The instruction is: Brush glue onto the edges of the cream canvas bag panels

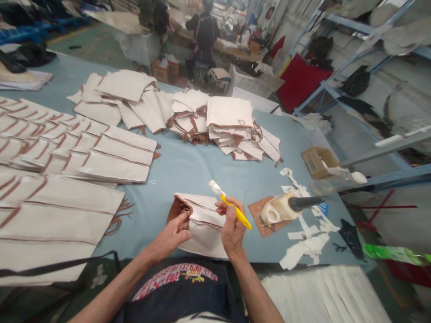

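Observation:
A cream fabric pouch [205,235] with brown trim lies in front of me on the table, its brown-lined mouth facing left. My left hand [177,231] is at that mouth, fingers curled over the edge and partly hidden inside. Closed around a yellow-handled paintbrush [239,215], my right hand [232,224] rests over the pouch's right part. The brush's pale bristles point up and to the left, above the fabric. To the right, a whitish glue bottle [274,211] with a dark nozzle lies on a brown board [258,220].
Rows of overlapping cream pieces [111,154] cover the table's left side. Heaped pouches [230,112] lie along the far edge. White scraps [308,249], a cardboard box [318,161] and a clear jar [336,181] are at right. Another person [204,33] is in the background.

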A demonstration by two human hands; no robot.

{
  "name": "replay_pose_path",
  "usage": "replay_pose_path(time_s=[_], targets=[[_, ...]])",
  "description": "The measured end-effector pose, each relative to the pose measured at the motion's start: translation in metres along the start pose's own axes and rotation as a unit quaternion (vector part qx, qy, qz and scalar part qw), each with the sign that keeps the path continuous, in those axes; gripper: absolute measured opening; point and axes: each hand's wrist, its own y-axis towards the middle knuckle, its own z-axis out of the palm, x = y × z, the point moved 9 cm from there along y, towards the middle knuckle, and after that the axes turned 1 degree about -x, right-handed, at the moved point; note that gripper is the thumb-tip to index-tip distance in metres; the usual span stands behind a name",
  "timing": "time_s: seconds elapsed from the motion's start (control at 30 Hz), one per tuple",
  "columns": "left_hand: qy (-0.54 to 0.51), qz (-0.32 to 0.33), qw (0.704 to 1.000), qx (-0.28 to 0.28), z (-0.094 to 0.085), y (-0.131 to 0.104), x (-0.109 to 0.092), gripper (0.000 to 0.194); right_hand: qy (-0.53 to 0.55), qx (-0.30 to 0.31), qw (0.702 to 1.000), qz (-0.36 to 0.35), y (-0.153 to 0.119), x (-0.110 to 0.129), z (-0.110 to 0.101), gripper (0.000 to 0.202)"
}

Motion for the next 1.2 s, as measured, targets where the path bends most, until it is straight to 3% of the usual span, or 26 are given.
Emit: replay_pose_path(time_s=[0.3,0.5,0.6,0.77,0.93,1.2], targets=[[0.029,-0.114,0.984,-0.131,-0.031,-0.003,0.035,0.050,0.028,-0.022,0.995,0.093,-0.007,-0.032,-0.001,0.039],[0.062,-0.106,0.983,-0.134,-0.041,0.000,0.038,0.038,0.032,-0.012,0.996,0.081,-0.007,-0.028,0.001,0.036],[0.064,-0.092,0.986,-0.120,-0.035,-0.001,0.032,0.042,-0.020,0.013,0.999,0.031,-0.009,-0.022,0.001,0.033],[0.099,-0.012,0.989,-0.107,-0.027,-0.007,-0.001,0.050,-0.149,0.078,0.975,-0.148,-0.027,0.006,0.002,0.021],[0.146,0.054,0.983,-0.095,-0.027,-0.022,-0.032,0.052,-0.166,0.065,0.956,-0.232,-0.037,0.037,-0.009,0.025],[0.009,0.074,0.988,-0.139,-0.046,-0.045,-0.052,0.059,-0.190,0.051,0.918,-0.345,-0.040,0.096,-0.013,0.026]])
